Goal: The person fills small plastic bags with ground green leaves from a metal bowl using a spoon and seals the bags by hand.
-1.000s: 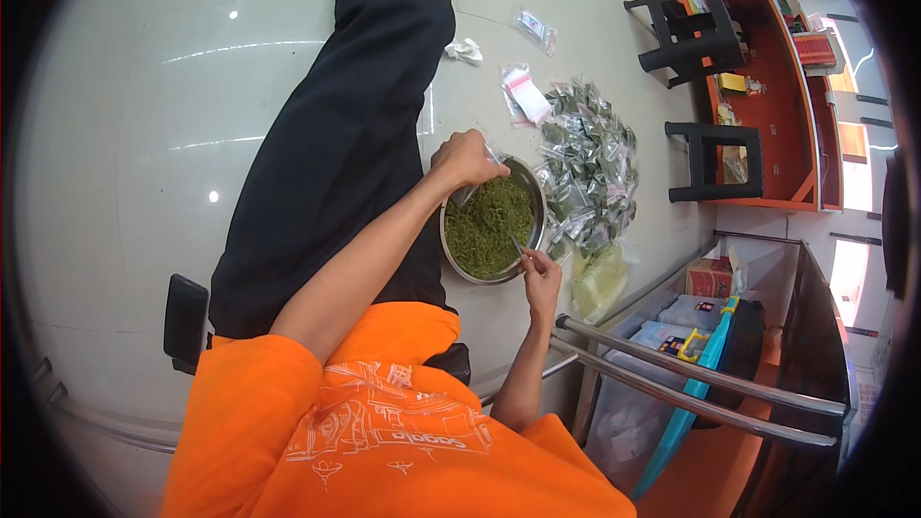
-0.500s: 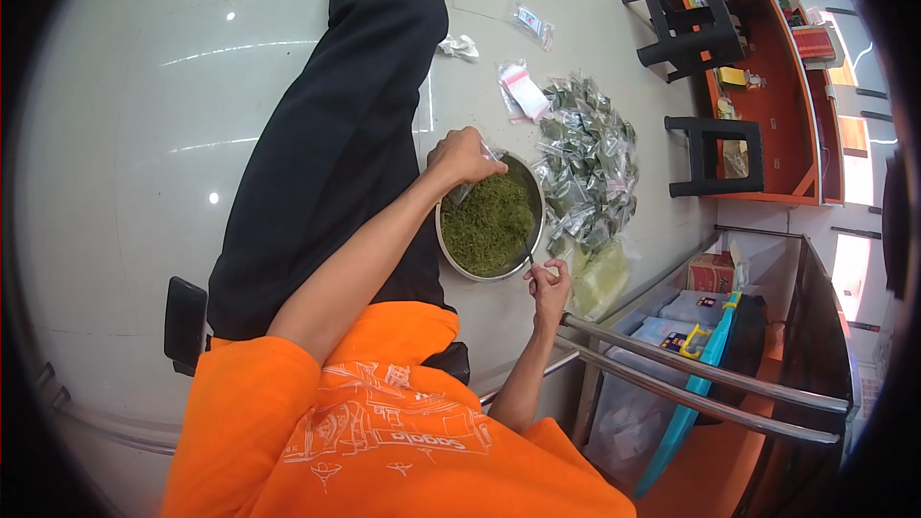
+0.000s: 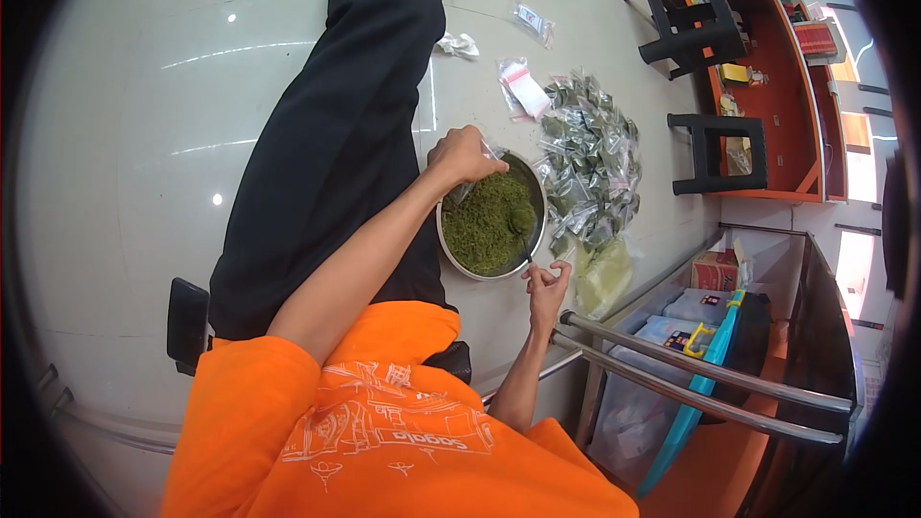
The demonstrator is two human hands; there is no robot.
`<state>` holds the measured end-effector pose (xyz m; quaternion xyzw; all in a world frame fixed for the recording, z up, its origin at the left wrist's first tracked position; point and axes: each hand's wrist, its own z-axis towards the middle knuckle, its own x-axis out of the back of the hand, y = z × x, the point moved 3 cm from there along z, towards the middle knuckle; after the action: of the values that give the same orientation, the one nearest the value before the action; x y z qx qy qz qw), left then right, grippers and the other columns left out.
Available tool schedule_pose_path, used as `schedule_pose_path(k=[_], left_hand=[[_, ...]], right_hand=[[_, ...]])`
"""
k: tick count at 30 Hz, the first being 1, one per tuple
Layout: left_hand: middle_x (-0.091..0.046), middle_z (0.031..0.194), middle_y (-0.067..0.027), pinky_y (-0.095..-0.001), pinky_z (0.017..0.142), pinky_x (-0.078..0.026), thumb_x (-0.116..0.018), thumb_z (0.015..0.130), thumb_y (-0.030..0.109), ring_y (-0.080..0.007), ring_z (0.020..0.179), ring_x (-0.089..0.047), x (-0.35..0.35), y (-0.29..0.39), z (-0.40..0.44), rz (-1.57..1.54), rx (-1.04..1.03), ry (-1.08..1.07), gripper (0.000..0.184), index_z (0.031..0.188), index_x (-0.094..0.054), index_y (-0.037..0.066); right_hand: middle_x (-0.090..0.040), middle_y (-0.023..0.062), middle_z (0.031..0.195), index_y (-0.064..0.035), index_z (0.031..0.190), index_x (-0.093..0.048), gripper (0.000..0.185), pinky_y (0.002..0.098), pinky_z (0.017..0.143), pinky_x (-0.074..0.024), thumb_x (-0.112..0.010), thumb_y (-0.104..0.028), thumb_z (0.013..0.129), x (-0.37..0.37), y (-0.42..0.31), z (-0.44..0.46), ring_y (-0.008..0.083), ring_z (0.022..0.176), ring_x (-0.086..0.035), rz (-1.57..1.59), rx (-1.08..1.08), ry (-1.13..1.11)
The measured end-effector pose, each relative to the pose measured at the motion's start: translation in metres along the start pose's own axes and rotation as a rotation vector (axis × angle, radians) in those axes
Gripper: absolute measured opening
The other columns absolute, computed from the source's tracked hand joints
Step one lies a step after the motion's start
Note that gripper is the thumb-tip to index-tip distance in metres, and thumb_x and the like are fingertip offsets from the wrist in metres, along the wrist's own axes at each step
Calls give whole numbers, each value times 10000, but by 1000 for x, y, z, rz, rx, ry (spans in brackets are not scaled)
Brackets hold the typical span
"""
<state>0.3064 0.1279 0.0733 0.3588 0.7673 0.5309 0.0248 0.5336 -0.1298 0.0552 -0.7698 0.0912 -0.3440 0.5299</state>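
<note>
A round metal bowl (image 3: pixel 543 194) on the floor holds a heap of green, crumbly shredded stuff (image 3: pixel 480 230). At the bowl's upper left rim, my left hand (image 3: pixel 463 155) is closed on a small clear plastic bag (image 3: pixel 463 194), partly hidden behind the fingers. My right hand (image 3: pixel 548 283), near the lower right rim, pinches the handle of a spoon (image 3: pixel 528 249). The spoon's head lies in the green stuff, with some of it on top. Right of the bowl is a pile of small filled plastic bags (image 3: pixel 590 153).
A stack of flat bags (image 3: pixel 524 89) and a small packet (image 3: pixel 532 21) lie beyond the bowl. A yellowish-green plastic bag (image 3: pixel 604 278) sits beside my right hand. Metal rails (image 3: pixel 700 364) run close to my right arm. Dark stools (image 3: pixel 715 152) stand by an orange shelf (image 3: pixel 791 125).
The spoon's head now shows on the green stuff with some on it, where before it was buried. My right hand has shifted very slightly; my left hand stays put.
</note>
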Motion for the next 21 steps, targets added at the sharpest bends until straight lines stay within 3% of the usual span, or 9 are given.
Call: schedule_pose_path(k=[11,21], left_hand=[[-722,974,-180,-444,816,-540,-893,631,443,-333,965,-696,4,9,-9,112,-70,36,575,988,-704,33],[-702,886,-148,-477,827,-465,-853,653,269,-340,907,-679,-2,18,-16,283,-406,163,375,931,-686,81]], right_hand=[[-680,149,737,-101,1064,-316,373,224,495,-393,-666,-67,943,-2,-1,-3,112,517,-519,77,49,19],[-698,154,732,-97,1043,-317,357,222,516,-423,-660,-72,947,-7,-3,-3,109,515,-550,61,114,37]])
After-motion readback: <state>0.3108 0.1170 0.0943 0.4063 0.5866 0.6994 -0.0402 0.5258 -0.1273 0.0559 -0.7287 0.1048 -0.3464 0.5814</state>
